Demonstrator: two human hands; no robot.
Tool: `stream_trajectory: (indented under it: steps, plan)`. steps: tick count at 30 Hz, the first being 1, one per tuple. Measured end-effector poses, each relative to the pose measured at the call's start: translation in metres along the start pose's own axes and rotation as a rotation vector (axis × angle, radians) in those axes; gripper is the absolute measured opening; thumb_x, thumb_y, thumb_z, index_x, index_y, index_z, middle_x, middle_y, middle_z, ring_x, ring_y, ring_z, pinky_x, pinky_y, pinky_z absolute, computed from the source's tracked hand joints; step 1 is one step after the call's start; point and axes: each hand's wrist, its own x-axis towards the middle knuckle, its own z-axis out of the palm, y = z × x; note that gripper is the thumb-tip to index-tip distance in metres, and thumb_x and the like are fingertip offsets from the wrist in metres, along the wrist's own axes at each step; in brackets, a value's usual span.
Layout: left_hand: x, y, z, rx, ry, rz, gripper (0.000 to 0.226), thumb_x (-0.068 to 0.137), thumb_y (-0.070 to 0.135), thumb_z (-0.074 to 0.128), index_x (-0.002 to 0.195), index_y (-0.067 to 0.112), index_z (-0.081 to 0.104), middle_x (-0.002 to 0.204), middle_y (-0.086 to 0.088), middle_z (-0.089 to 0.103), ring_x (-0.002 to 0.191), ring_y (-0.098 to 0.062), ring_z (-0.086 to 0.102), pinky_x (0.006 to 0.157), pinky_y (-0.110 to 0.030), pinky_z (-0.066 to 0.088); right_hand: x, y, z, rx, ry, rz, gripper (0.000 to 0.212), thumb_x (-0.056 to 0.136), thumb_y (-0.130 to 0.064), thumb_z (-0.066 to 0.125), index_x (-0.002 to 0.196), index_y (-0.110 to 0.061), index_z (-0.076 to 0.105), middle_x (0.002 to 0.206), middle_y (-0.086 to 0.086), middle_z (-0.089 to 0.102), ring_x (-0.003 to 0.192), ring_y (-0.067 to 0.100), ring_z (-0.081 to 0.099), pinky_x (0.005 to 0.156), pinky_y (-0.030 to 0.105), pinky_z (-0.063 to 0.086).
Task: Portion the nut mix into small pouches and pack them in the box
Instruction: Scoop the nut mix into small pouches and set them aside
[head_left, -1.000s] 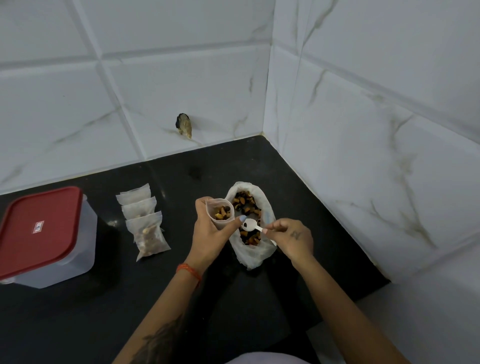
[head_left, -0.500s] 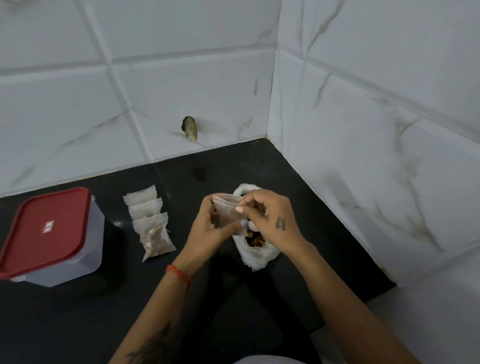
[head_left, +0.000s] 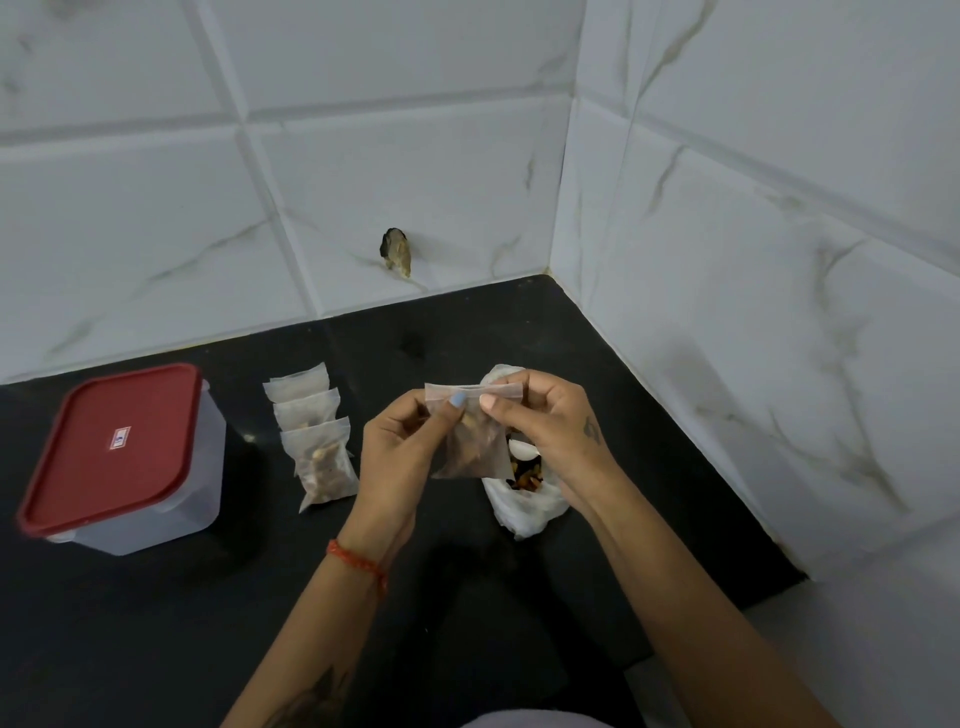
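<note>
Three filled pouches (head_left: 318, 441) lie in row on worktop (head_left: 156, 623). Fourth pouch (head_left: 472, 436) held above nut bag (head_left: 524, 499); left hand (head_left: 402, 457) and right hand (head_left: 550, 431) pinch its zip strip. Sealing underway, likely. Box (head_left: 122, 457) lidded, nothing visibly packed.

— From my feed this looks like a home kitchen corner. I see a glossy black stone countertop (head_left: 156, 623) running into two walls of large white marble-veined ceramic tiles (head_left: 415, 156).

— Anything besides the surfaces?

— Yes, food storage. A clear plastic storage box with a red snap-on lid (head_left: 119, 457) stands on the counter, with a row of small clear zip pouches of nuts (head_left: 317, 447) lying beside it. I also see an open white plastic bag of mixed nuts (head_left: 524, 493) near the corner.
</note>
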Motion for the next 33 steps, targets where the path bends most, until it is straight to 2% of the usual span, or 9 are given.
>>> stream_trajectory:
  steps: [6, 11, 13, 17, 20, 24, 28, 30, 33]
  plan:
    - [-0.001, 0.005, -0.003, 0.008, 0.013, -0.034, 0.009, 0.086, 0.012, 0.061, 0.09, 0.009, 0.068, 0.085, -0.006, 0.071, 0.082, -0.017, 0.067, 0.079, -0.035, 0.053, -0.002, -0.005, 0.006, 0.071, -0.015, 0.061, 0.006, 0.086, -0.01, 0.067, 0.088, -0.012, 0.072, 0.085, 0.007, 0.074, 0.085, 0.017, 0.071, 0.078, 0.028, 0.058]
    - [-0.003, 0.008, -0.002, 0.0, 0.067, -0.031, 0.009, 0.086, 0.013, 0.062, 0.088, 0.009, 0.069, 0.082, -0.005, 0.073, 0.079, -0.017, 0.069, 0.072, -0.03, 0.056, -0.004, -0.009, 0.011, 0.079, -0.034, 0.069, 0.009, 0.087, -0.01, 0.065, 0.092, -0.007, 0.071, 0.082, 0.005, 0.073, 0.08, 0.014, 0.071, 0.071, 0.02, 0.055]
    - [-0.003, 0.01, -0.003, -0.006, 0.084, -0.032, 0.007, 0.085, 0.014, 0.063, 0.085, 0.01, 0.069, 0.08, -0.004, 0.073, 0.077, -0.017, 0.069, 0.071, -0.028, 0.057, -0.004, -0.01, 0.011, 0.09, -0.046, 0.075, 0.009, 0.087, -0.01, 0.064, 0.093, -0.007, 0.07, 0.084, 0.007, 0.074, 0.081, 0.015, 0.071, 0.073, 0.022, 0.056]
    - [-0.002, 0.011, -0.004, -0.015, 0.116, -0.048, 0.007, 0.085, 0.014, 0.064, 0.08, 0.012, 0.069, 0.079, -0.005, 0.072, 0.075, -0.018, 0.067, 0.07, -0.032, 0.055, -0.003, -0.012, 0.01, 0.097, -0.046, 0.104, 0.008, 0.086, -0.013, 0.067, 0.092, -0.009, 0.07, 0.088, 0.009, 0.074, 0.088, 0.021, 0.071, 0.085, 0.036, 0.057]
    - [-0.002, 0.011, -0.005, -0.035, 0.116, -0.056, 0.008, 0.082, 0.017, 0.066, 0.076, 0.013, 0.069, 0.077, -0.005, 0.071, 0.075, -0.018, 0.066, 0.07, -0.031, 0.054, -0.002, -0.014, 0.01, 0.119, 0.0, 0.098, 0.007, 0.083, -0.011, 0.069, 0.089, -0.008, 0.073, 0.087, 0.013, 0.073, 0.086, 0.024, 0.071, 0.085, 0.041, 0.057]
    - [-0.001, 0.014, -0.005, -0.079, 0.106, -0.058, 0.01, 0.079, 0.019, 0.066, 0.073, 0.012, 0.069, 0.073, -0.004, 0.07, 0.07, -0.015, 0.066, 0.064, -0.026, 0.054, -0.002, -0.016, 0.013, 0.149, 0.02, 0.117, 0.01, 0.082, -0.013, 0.07, 0.088, -0.006, 0.073, 0.087, 0.015, 0.073, 0.082, 0.023, 0.071, 0.081, 0.037, 0.058]
    - [0.0, 0.017, -0.009, -0.078, 0.1, -0.053, 0.02, 0.086, 0.017, 0.061, 0.069, 0.018, 0.072, 0.073, -0.002, 0.071, 0.07, -0.014, 0.067, 0.066, -0.029, 0.056, 0.0, -0.019, 0.011, 0.197, -0.021, 0.153, 0.008, 0.085, -0.013, 0.067, 0.087, -0.009, 0.073, 0.093, 0.018, 0.071, 0.084, 0.023, 0.069, 0.079, 0.031, 0.058]
    - [0.001, 0.018, -0.011, -0.079, 0.106, -0.053, 0.023, 0.09, 0.016, 0.057, 0.073, 0.017, 0.073, 0.075, -0.001, 0.071, 0.071, -0.013, 0.067, 0.068, -0.032, 0.056, 0.002, -0.018, 0.01, 0.208, -0.023, 0.171, 0.008, 0.086, -0.014, 0.065, 0.083, -0.011, 0.073, 0.091, 0.015, 0.07, 0.083, 0.021, 0.067, 0.075, 0.027, 0.057]
    - [0.001, 0.017, -0.013, -0.068, 0.131, -0.05, 0.017, 0.09, 0.015, 0.057, 0.081, 0.01, 0.071, 0.077, -0.001, 0.071, 0.072, -0.012, 0.067, 0.066, -0.027, 0.058, 0.005, -0.013, 0.011, 0.177, 0.03, 0.188, 0.008, 0.085, -0.013, 0.067, 0.079, -0.011, 0.073, 0.089, 0.013, 0.07, 0.084, 0.021, 0.064, 0.076, 0.029, 0.054]
